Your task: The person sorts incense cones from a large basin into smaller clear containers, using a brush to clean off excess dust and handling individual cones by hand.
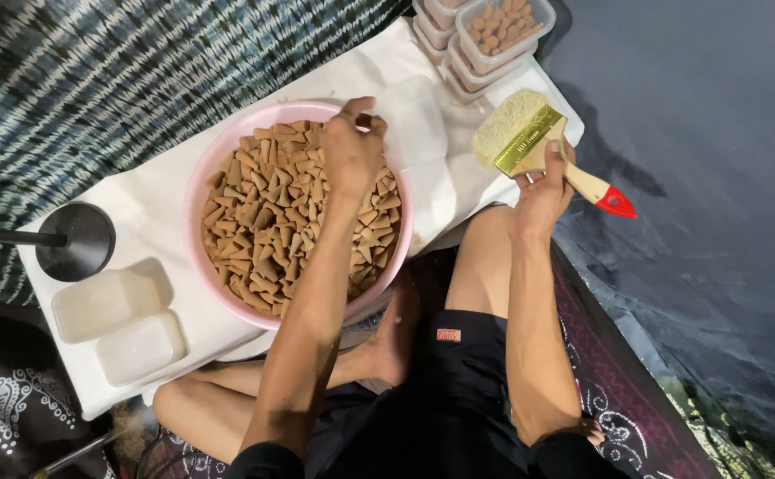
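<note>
A person sits cross-legged on the floor, bare knees tucked under the edge of a low white counter (175, 200), seen from above. Nearest on the counter, at its left end, lie two empty translucent plastic tubs (121, 324), with a black round stand base (82, 239) just beyond them. In the middle sits a pink bowl (206, 177) heaped with small brown cones (263, 222). The left hand (352, 151) reaches over the far rim of the bowl, fingers curled together in a pinch right above the cones; what it grips is hidden. Just beside it, to the right, lies a clear plastic lid (418, 133). The right hand (543, 182) is closed around the wooden handle of a wide paintbrush (529, 137) with pale bristles, a brass band and a red tip, held above the counter's right edge, well apart from the bowl. Farthest away stand stacked clear containers (494, 35), the top one filled with cones.
</note>
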